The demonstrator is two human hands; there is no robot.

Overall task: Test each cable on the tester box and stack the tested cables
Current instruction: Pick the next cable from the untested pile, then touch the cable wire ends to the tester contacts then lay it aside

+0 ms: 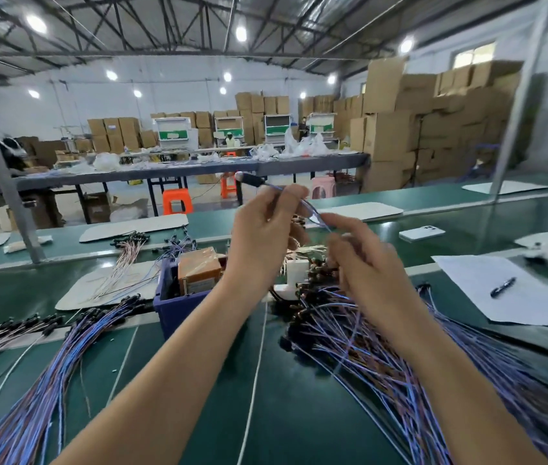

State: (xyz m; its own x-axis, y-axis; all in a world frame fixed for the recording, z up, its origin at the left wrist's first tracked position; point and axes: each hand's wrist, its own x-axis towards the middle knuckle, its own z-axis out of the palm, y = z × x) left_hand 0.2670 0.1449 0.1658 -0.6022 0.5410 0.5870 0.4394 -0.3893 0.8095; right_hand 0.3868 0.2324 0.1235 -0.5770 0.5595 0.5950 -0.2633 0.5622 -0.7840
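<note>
My left hand (262, 236) is raised above the bench and pinches a thin blue cable (312, 213) just below its black plug (250, 178), which points up and to the left. Lower and to the right, my right hand (363, 260) pinches the same cable. Beneath both hands stands the tester, an orange box (198, 270) set in a dark blue bin (168, 307), next to a white fixture (294, 280). One pile of blue and purple cables (400, 364) fans out at the right. Another cable pile (31, 391) lies at the left.
The green bench (282, 414) carries a white sheet with a pen (502, 286) at the right and a white phone (421, 232) behind it. Grey metal posts (0, 182) rise at the left and right. Pale mats with more cables (125, 263) lie behind the bin.
</note>
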